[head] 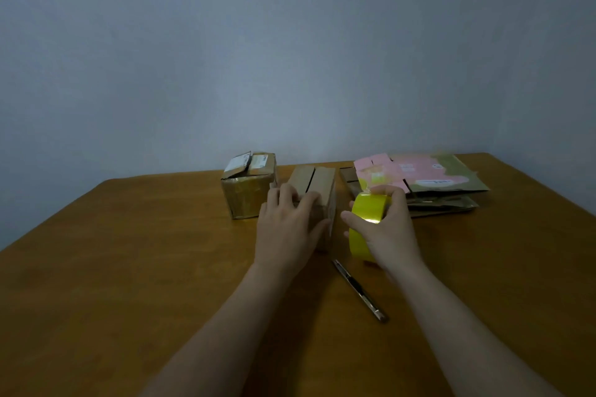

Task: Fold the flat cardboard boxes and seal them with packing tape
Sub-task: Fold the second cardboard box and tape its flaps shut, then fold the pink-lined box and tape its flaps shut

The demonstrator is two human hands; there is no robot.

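While the left hand lies flat, fingers straight and slightly spread over the near end of the small brown cardboard box, that box sits mid-surface with its two top flaps folded in and a dark gap between them running 12 to 6 o'clock. The right hand is curled round the yellow roll of packing tape, thumb on the near side and fingers over the top. The roll stands on edge at 4 o'clock of the box, just beside it; can't tell if it touches the surface. A second brown cardboard box with white labels is at 9 o'clock of the first, close against it, with its top flaps shut unevenly and its sides glossy. The stack of flat cardboard blanks is at 2 o'clock, the top one printed pink and olive. A slim metal utility knife lies on the brown wooden surface at 5 o'clock of the box, between the forearms, its far tip near the roll. Plain grey-blue wall at 12
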